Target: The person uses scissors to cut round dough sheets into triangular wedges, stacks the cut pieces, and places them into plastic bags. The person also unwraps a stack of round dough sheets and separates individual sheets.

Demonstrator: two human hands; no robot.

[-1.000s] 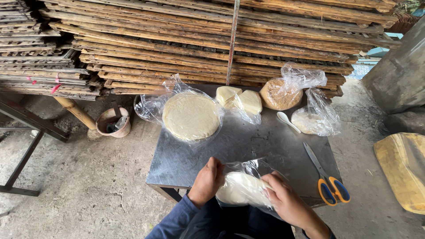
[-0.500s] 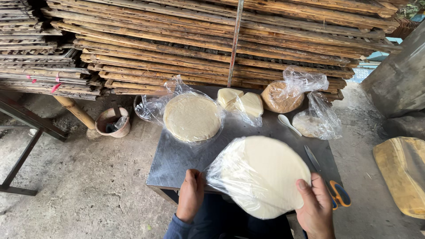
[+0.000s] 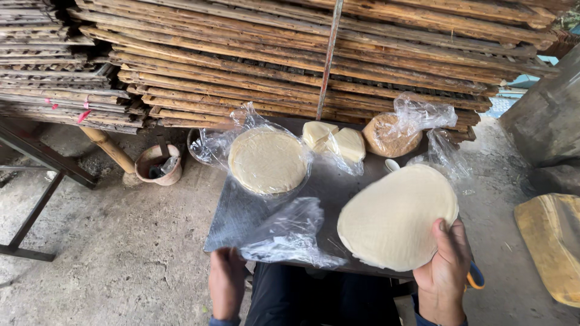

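Note:
My right hand (image 3: 446, 268) grips the near edge of a stack of round pale thin sheets (image 3: 396, 216), held tilted above the right side of a dark metal table (image 3: 232, 214). My left hand (image 3: 226, 285) pinches the corner of an empty clear plastic bag (image 3: 290, 232) that drapes over the table's near edge. Farther back lie a bagged round stack (image 3: 267, 160), folded pale sheets (image 3: 335, 142) and a brownish round stack in a bag (image 3: 393, 134).
Piles of bamboo racks (image 3: 290, 54) fill the back. A small clay pot (image 3: 159, 164) stands on the concrete floor at left beside a dark metal frame (image 3: 33, 181). Scissors handles (image 3: 475, 278) peek out by my right hand. A yellow block (image 3: 550, 241) sits right.
The round stack has come out of its plastic bag and moved right in my right hand. My left hand has pulled the empty bag off to the left.

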